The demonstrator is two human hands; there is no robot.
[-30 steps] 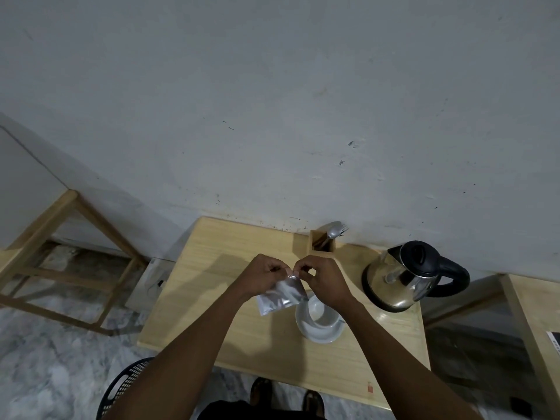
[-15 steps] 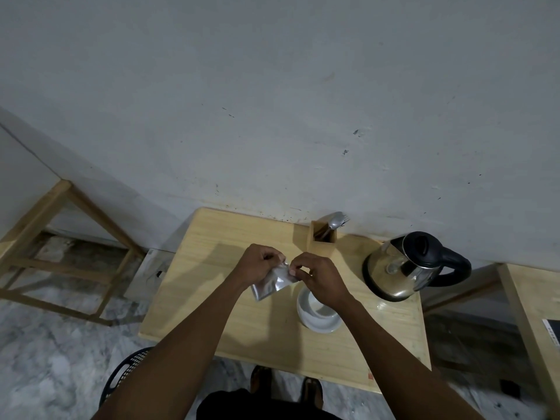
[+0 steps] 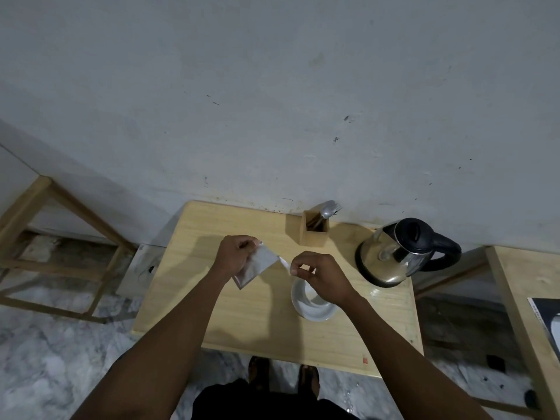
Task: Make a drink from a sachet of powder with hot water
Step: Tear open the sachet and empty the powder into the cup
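We see the left hand [image 3: 235, 257] closed on the silver sachet [image 3: 257, 265], pinching its upper corner so it hangs tilted above the wooden table [image 3: 242, 322], while the right hand [image 3: 321, 275] at 3 o'clock of it pinches with thumb and forefinger a thin torn strip [image 3: 284, 262]. The sachet looks crinkled and shiny, and we can read no writing on it. The white cup [image 3: 313, 307] stands under the right wrist, with the steel kettle [image 3: 400, 253] at 2 o'clock of it.
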